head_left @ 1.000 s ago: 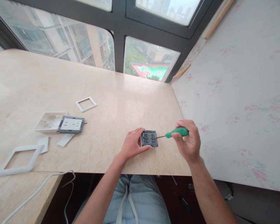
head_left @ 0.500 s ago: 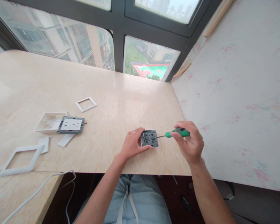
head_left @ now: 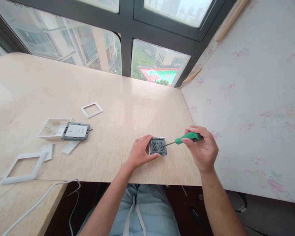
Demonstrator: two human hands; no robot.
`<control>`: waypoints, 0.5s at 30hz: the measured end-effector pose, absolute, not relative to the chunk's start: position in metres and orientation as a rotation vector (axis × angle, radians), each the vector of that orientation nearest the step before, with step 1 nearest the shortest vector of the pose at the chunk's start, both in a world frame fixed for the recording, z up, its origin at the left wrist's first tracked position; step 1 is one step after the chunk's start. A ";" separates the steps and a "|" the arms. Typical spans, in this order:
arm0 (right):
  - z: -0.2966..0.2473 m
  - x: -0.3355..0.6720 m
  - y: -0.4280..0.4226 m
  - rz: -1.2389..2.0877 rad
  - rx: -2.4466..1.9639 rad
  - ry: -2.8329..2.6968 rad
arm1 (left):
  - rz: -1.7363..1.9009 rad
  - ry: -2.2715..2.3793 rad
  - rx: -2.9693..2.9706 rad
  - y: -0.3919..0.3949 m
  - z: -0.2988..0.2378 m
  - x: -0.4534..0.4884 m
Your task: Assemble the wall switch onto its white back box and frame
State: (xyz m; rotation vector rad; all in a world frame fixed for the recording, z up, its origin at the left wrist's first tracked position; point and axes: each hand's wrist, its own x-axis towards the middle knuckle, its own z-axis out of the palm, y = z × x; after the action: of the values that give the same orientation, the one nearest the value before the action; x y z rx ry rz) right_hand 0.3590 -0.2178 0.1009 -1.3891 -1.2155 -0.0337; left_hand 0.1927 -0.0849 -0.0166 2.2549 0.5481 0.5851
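Observation:
My left hand (head_left: 141, 151) grips a dark grey wall switch module (head_left: 158, 150) on the tabletop, fingers at its far left corner and thumb along its near edge. White edging shows around the module. A green-handled screwdriver (head_left: 188, 138) is held in my right hand (head_left: 206, 147), thumb and fingers closed round the handle. Its thin metal shaft slants down to the left, and the tip meets the right part of the module's face. Whether the tip sits in a screw is too small to tell.
On the left, a grey-and-white socket module (head_left: 76, 131) leans on an open white box (head_left: 48, 129). White frames (head_left: 91, 115) and flat white plates (head_left: 70, 147) lie around them. A white cable (head_left: 43, 200) crosses the front left edge. A papered wall (head_left: 248, 114) bounds the right side.
The screwdriver handle has tilted up slightly and shifted a little right with my right hand. My left hand and the switch module stay in place.

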 end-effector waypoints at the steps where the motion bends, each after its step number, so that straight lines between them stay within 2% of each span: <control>1: 0.099 0.360 -0.217 -0.065 -1.390 -1.219 | 0.585 0.549 2.254 -0.085 -0.016 0.193; 10: 0.110 0.349 -0.221 0.297 -1.357 -1.240 | 0.590 0.548 2.256 -0.084 -0.016 0.193; 15: 0.105 0.355 -0.218 0.044 -1.407 -1.244 | 0.585 0.550 2.254 -0.085 -0.015 0.193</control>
State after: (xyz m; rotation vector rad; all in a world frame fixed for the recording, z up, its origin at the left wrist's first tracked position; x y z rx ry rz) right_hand 0.3552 -0.2182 0.1048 -1.4068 -1.2438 0.0443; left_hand 0.1925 -0.0850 -0.0151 2.2541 0.5499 0.5850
